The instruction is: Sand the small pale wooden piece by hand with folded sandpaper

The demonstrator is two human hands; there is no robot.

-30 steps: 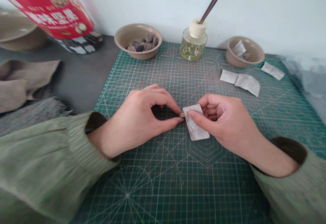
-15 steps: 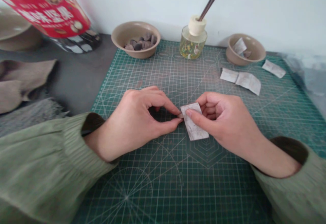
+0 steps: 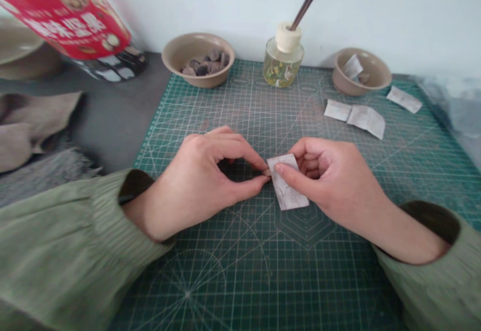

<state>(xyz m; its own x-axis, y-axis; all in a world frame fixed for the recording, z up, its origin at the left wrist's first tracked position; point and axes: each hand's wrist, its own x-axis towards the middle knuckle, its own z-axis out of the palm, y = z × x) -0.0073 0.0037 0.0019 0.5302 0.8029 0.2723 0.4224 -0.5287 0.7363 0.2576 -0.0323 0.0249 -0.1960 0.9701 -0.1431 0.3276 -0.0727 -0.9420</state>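
Note:
My left hand (image 3: 210, 173) pinches a small pale brown piece (image 3: 267, 172) between thumb and fingertips. Right beside it, my right hand (image 3: 330, 183) holds a whitish-grey rectangular sheet (image 3: 291, 190) with its thumb on top and fingers curled behind. The left edge of the sheet meets the small piece, whose far part is hidden. Both hands are over the green cutting mat (image 3: 240, 291).
Behind stand a bowl (image 3: 171, 55) of brownish lumps, a glass diffuser (image 3: 281, 65) with sticks and a smaller bowl (image 3: 347, 86). Pale strips (image 3: 366, 119) lie at right. A red-labelled tub (image 3: 80, 20), another bowl (image 3: 30, 65) and brown cloth (image 3: 48, 113) are at left.
The view has shifted very slightly. Both hands keep their grips, and the sheet sits a touch lower in the picture.

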